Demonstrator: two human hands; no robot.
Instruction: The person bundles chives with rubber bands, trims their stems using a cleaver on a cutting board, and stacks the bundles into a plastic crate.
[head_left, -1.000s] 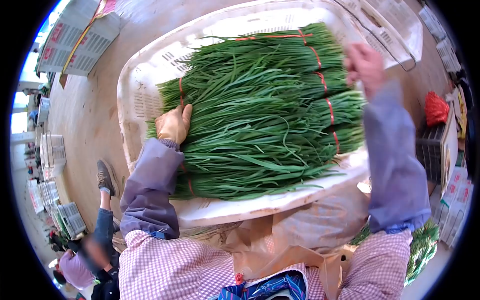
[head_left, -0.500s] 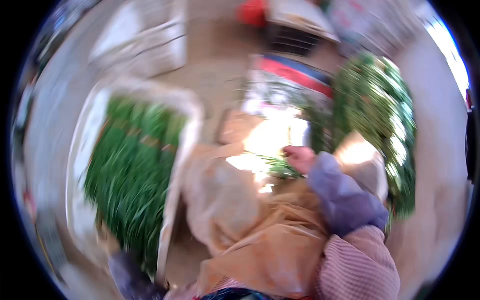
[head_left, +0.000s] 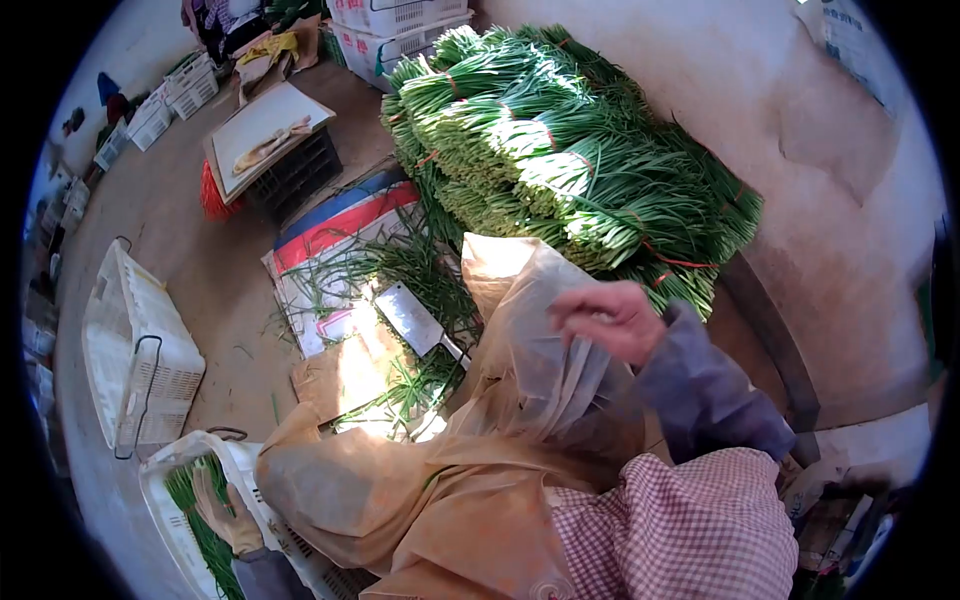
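Observation:
My left hand (head_left: pixel 226 512), in a pale glove, lies with fingers stretched out on green chives (head_left: pixel 200 520) inside a white plastic crate (head_left: pixel 240 455) at lower left. My bare right hand (head_left: pixel 612 320) hovers above my apron-covered knee, its fingers loosely bent and apart, holding nothing I can see. Beyond it rises a large pile of chive bundles (head_left: pixel 560 150) tied with red bands. In front of my knees a cleaver (head_left: pixel 408 316) rests among loose chive scraps (head_left: pixel 420 385) near a wooden board (head_left: pixel 350 372). A tan see-through apron (head_left: pixel 450 510) covers my lap.
Left of me another white crate (head_left: pixel 150 340) stands on the floor. A low black crate (head_left: pixel 295 175) with a board on top stands farther ahead. White crates (head_left: pixel 395 45) are stacked behind the chive pile. A wall (head_left: pixel 800 180) runs along the right.
My view has swung to the right, so the chive pile sits nearer the middle. My right hand has lifted away from the loose chives by the board. My left hand remains at the crate.

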